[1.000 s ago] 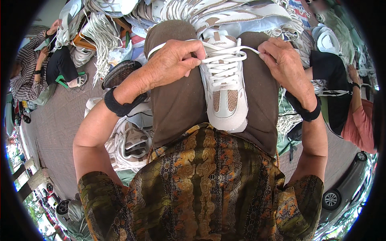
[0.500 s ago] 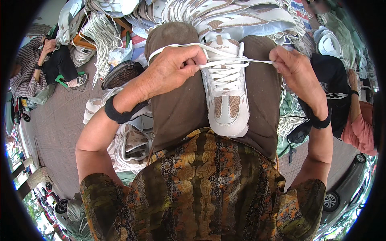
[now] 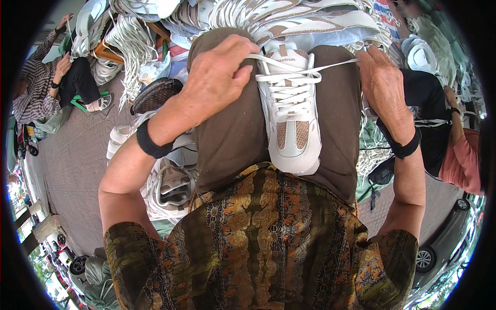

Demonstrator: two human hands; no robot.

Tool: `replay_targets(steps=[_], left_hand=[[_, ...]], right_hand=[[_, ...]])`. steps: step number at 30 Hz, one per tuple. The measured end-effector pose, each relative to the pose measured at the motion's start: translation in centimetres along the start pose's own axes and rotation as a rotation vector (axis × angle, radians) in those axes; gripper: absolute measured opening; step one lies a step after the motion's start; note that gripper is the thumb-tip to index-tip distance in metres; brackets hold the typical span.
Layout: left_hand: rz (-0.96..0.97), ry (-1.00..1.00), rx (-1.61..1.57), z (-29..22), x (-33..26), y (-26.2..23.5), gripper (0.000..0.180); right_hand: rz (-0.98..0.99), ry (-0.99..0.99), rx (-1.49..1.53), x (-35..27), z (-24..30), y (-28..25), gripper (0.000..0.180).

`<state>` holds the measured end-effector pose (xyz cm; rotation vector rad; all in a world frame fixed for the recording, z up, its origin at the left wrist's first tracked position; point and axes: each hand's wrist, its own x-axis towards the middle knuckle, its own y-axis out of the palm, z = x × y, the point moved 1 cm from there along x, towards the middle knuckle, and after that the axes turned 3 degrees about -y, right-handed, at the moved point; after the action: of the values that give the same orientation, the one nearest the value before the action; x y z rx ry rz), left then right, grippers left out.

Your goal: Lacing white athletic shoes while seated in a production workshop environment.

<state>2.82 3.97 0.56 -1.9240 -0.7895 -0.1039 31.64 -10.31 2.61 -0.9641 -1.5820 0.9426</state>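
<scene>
A white sneaker (image 3: pixel 295 155) with tan mesh panels rests between my knees, its toe toward me. Its white shoelace (image 3: pixel 333 65) crosses in rows up to the tongue, with the top rows loose above it. Left of the tongue, my left hand (image 3: pixel 217 77) is closed on one end of the lace. My right hand (image 3: pixel 382 85) grips the other end, out past my right knee, and that stretch runs nearly straight. The tips of the fingers on both hands are partly hidden.
Piles of white and tan shoe uppers (image 3: pixel 315 26) lie beyond my knees. Bundled white laces (image 3: pixel 129 51) hang at the far left. Beside my left leg are more shoes (image 3: pixel 174 183) and a dark sole (image 3: pixel 157 95). One person (image 3: pixel 44 85) sits at left, another (image 3: pixel 462 160) at right.
My left hand has shifted away from me and slightly left, my right hand slightly outward and away. The lace loop over my left wrist is gone from sight. The person at left has raised an arm.
</scene>
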Motion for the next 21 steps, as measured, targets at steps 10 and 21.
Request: replay_targets(steps=[10, 21], left_hand=[[0.127, 0.162, 0.47, 0.1, 1.4, 0.6, 0.007], [0.118, 0.063, 0.553, 2.3, -1.3, -4.0, 0.007]], right_hand=[[-0.091, 0.348, 0.289, -2.9, -5.4, -1.3, 0.016], [-0.406, 0.344, 0.072, -3.7, -8.0, -3.1, 0.018]])
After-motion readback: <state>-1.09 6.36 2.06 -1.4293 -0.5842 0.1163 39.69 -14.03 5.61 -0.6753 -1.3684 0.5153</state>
